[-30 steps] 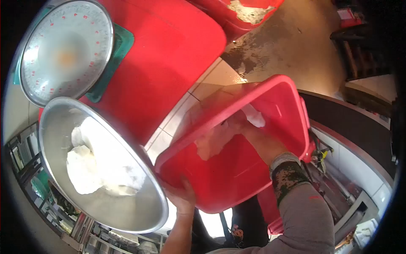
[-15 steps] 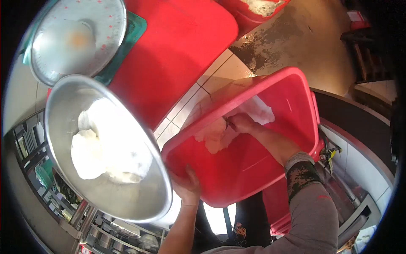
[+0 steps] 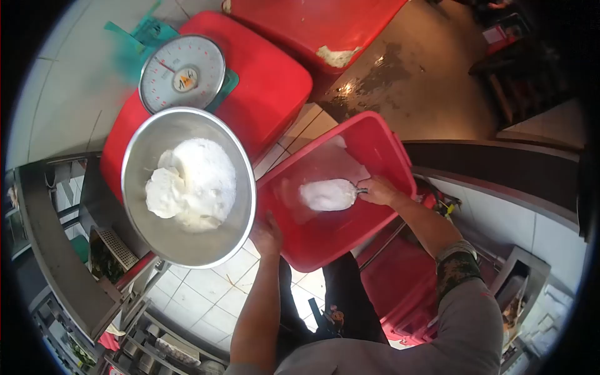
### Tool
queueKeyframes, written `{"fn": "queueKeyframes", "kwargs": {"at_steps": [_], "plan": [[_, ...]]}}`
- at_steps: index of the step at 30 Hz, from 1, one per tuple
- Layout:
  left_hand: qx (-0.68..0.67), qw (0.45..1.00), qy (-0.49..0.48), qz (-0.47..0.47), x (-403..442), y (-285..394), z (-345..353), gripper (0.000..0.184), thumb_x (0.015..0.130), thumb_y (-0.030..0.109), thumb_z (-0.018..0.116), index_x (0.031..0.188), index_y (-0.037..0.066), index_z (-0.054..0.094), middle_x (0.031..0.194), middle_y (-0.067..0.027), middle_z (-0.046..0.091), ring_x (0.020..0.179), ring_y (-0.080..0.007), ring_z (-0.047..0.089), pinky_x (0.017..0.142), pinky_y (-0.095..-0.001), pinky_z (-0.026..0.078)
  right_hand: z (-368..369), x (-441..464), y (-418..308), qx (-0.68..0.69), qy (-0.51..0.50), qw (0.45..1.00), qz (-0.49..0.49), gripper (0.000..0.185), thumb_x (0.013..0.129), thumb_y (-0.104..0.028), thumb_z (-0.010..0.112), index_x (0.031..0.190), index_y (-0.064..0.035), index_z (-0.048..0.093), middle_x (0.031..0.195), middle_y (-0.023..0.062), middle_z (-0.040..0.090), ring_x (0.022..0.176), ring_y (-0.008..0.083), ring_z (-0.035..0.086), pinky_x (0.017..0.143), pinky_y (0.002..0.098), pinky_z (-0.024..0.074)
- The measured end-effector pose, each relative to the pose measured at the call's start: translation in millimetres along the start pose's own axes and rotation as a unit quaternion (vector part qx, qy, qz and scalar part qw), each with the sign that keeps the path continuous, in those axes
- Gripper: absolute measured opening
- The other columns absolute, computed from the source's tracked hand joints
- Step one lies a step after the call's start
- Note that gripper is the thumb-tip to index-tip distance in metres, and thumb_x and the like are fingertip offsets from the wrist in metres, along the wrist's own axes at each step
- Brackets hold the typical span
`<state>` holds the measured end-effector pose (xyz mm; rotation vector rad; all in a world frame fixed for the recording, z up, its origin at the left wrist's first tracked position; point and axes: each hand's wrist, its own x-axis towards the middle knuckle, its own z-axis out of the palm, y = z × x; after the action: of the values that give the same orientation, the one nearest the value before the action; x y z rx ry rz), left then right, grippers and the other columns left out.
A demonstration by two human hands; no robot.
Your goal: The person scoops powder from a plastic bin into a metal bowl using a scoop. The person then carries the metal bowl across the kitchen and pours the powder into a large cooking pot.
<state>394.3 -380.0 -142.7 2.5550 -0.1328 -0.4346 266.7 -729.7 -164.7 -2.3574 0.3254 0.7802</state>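
My right hand (image 3: 379,190) is closed around the handle of a scoop (image 3: 362,190), inside a red plastic bin (image 3: 382,150). White powder (image 3: 328,195) heaps the scoop, and more powder clings to the bin's far wall. My left hand (image 3: 267,236) grips the bin's near-left edge, with its thumb at the rim and the other fingers mostly hidden. Left of that hand, close beside the bin, is a wide steel bowl (image 3: 187,251) holding a mound of white powder (image 3: 209,178) and a paler lump (image 3: 164,192).
Behind the bowl, a dial scale (image 3: 181,72) stands on a red lidded container (image 3: 269,62). Another red container (image 3: 312,22) with a whitish patch lies farther back. Metal shelving (image 3: 162,350) is at lower left, a pipe (image 3: 384,240) at right.
My right hand has lifted the scoop, now visibly heaped with powder, and drawn it to the right within the bin. The view has shifted, showing more of the scale and floor.
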Motion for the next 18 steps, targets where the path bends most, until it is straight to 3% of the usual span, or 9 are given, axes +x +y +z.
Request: {"fn": "queueKeyframes", "kwargs": {"at_steps": [2, 5, 7, 8, 11, 12, 15, 16, 18], "plan": [[0.020, 1.000, -0.012, 0.021, -7, 3, -15, 0.083, 0.094, 0.032, 0.062, 0.149, -0.011, 0.019, 0.151, -0.0352, 0.026, 0.142, -0.0473, 0.025, 0.117, -0.0504, 0.020, -23, -29, -6, 0.003, 0.007, 1.000, 0.013, 0.023, 0.078, -0.026, 0.068, 0.097, -0.0128, 0.072, 0.092, 0.0150, 0.070, 0.091, 0.0363, 0.066, 0.083, 0.0468, 0.0504], [-0.152, 0.985, -0.056, 0.058, -39, 10, -73, 0.087, 0.090, 0.028, 0.070, 0.149, -0.010, 0.020, 0.153, -0.0321, 0.026, 0.143, -0.0438, 0.024, 0.118, -0.0475, 0.019, -53, -66, -23, 0.027, 0.039, 0.999, 0.021, 0.024, 0.078, -0.026, 0.068, 0.094, -0.0095, 0.072, 0.087, 0.0181, 0.068, 0.087, 0.0380, 0.066, 0.079, 0.0466, 0.0509], [-0.246, 0.967, -0.073, 0.010, -59, -7, -101, 0.087, 0.089, 0.023, 0.072, 0.151, -0.005, 0.019, 0.156, -0.0268, 0.025, 0.145, -0.0379, 0.024, 0.118, -0.0455, 0.020, -74, -92, -44, 0.025, 0.089, 0.996, 0.011, 0.024, 0.077, -0.026, 0.069, 0.090, -0.0063, 0.070, 0.082, 0.0200, 0.067, 0.080, 0.0389, 0.066, 0.074, 0.0473, 0.0509], [-0.304, 0.945, -0.089, -0.077, -68, -24, -112, 0.086, 0.090, 0.024, 0.071, 0.153, 0.001, 0.018, 0.156, -0.0226, 0.026, 0.144, -0.0346, 0.027, 0.117, -0.0460, 0.023, -83, -104, -54, 0.029, 0.099, 0.995, 0.014, 0.024, 0.077, -0.026, 0.069, 0.089, -0.0057, 0.070, 0.081, 0.0201, 0.067, 0.080, 0.0388, 0.066, 0.074, 0.0472, 0.0508], [-0.453, 0.885, -0.026, -0.100, -66, -38, -162, 0.078, 0.097, 0.032, 0.061, 0.156, 0.009, 0.015, 0.154, -0.0170, 0.031, 0.140, -0.0328, 0.034, 0.111, -0.0423, 0.032, -117, -126, -86, 0.065, 0.088, 0.994, 0.028, 0.024, 0.077, -0.025, 0.069, 0.087, -0.0035, 0.068, 0.081, 0.0202, 0.066, 0.080, 0.0387, 0.065, 0.073, 0.0468, 0.0502], [-0.454, 0.871, -0.005, -0.188, -63, -43, -175, 0.073, 0.099, 0.036, 0.056, 0.155, 0.012, 0.016, 0.151, -0.0136, 0.036, 0.131, -0.0294, 0.045, 0.104, -0.0391, 0.039, -130, -131, -101, 0.079, 0.078, 0.993, 0.036, 0.024, 0.077, -0.025, 0.069, 0.086, -0.0027, 0.067, 0.080, 0.0202, 0.066, 0.080, 0.0387, 0.065, 0.073, 0.0466, 0.0500], [-0.509, 0.832, 0.013, -0.218, -40, -45, -204, 0.077, 0.097, 0.034, 0.060, 0.155, 0.011, 0.015, 0.148, -0.0206, 0.038, 0.127, -0.0322, 0.049, 0.104, -0.0463, 0.040, -179, -140, -186, 0.032, 0.092, 0.995, 0.014, 0.024, 0.077, -0.024, 0.069, 0.085, -0.0018, 0.066, 0.080, 0.0211, 0.065, 0.081, 0.0384, 0.065, 0.073, 0.0463, 0.0498], [-0.527, 0.825, 0.043, -0.200, -31, -48, -204, 0.072, 0.097, 0.033, 0.061, 0.151, 0.007, 0.021, 0.130, -0.0164, 0.052, 0.104, -0.0235, 0.060, 0.089, -0.0385, 0.048, -185, -133, -205, 0.012, 0.090, 0.996, -0.017, 0.024, 0.077, -0.024, 0.069, 0.086, -0.0018, 0.067, 0.081, 0.0215, 0.065, 0.081, 0.0385, 0.065, 0.073, 0.0466, 0.0499], [-0.532, 0.817, 0.051, -0.216, -20, -48, -208, 0.067, 0.096, 0.030, 0.063, 0.147, 0.005, 0.026, 0.115, -0.0122, 0.055, 0.088, -0.0172, 0.057, 0.076, -0.0330, 0.048, -199, -113, -241, -0.030, 0.085, 0.993, -0.077, 0.024, 0.078, -0.024, 0.069, 0.087, -0.0018, 0.067, 0.081, 0.0223, 0.065, 0.081, 0.0386, 0.065, 0.072, 0.0472, 0.0500]]}}
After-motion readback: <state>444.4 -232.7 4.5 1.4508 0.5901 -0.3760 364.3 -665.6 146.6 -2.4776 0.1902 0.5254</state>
